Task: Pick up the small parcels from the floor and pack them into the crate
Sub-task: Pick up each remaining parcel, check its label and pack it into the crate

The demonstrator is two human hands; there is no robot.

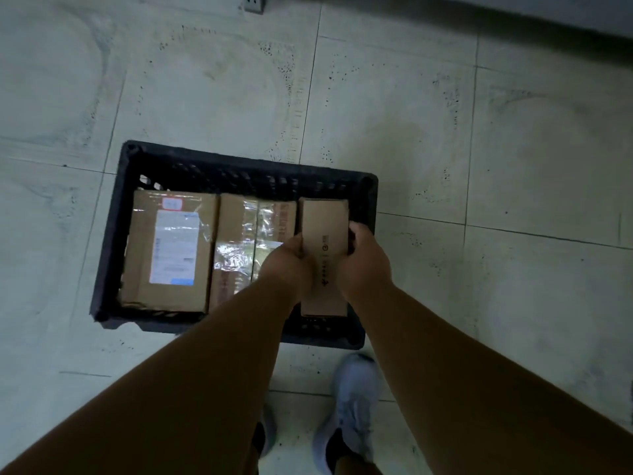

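A black plastic crate (178, 162) stands on the tiled floor. Inside it, at the left, lies a cardboard parcel with a white label (171, 248). A taped cardboard parcel (246, 234) fills the middle. At the crate's right end a narrow cardboard parcel (325, 228) stands on its long edge. My left hand (291, 265) grips its left side and my right hand (363, 258) grips its right side. Its bottom is hidden inside the crate.
Pale floor tiles (513, 149) surround the crate. My feet in light shoes (356, 402) stand just in front of the crate. A wall socket (253, 3) sits at the top edge, and a dark wall base runs along the upper right.
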